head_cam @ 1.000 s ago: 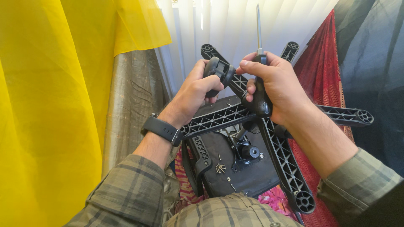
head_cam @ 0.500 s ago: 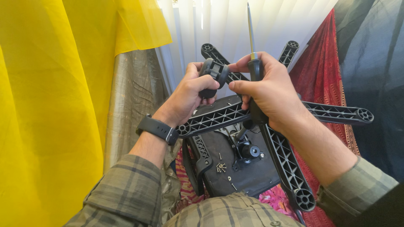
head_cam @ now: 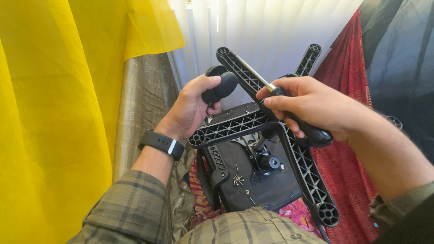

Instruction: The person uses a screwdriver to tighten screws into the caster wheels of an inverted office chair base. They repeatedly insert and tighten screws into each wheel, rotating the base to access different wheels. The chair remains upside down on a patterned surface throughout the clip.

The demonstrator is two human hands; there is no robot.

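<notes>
My left hand [head_cam: 192, 106] is closed around a black caster wheel [head_cam: 220, 86], held just left of one arm of a black five-armed chair base [head_cam: 235, 126]. That arm's tip [head_cam: 222, 51] is bare. In my right hand [head_cam: 312, 106] is a screwdriver [head_cam: 255, 74] with a black handle; its metal shaft lies tilted up-left along that arm. The base sits over the upturned underside of a chair seat [head_cam: 244, 194], where several loose screws [head_cam: 238, 180] lie.
A yellow curtain [head_cam: 58, 113] hangs on the left, white vertical blinds [head_cam: 253, 27] stand ahead, and red patterned cloth [head_cam: 348, 180] is on the right. A black watch [head_cam: 160, 143] is on my left wrist. My plaid-sleeved arms frame the chair.
The screwdriver has swung from pointing straight up to lying tilted along the base arm. My left hand has moved the caster left and down, away from the arm's tip.
</notes>
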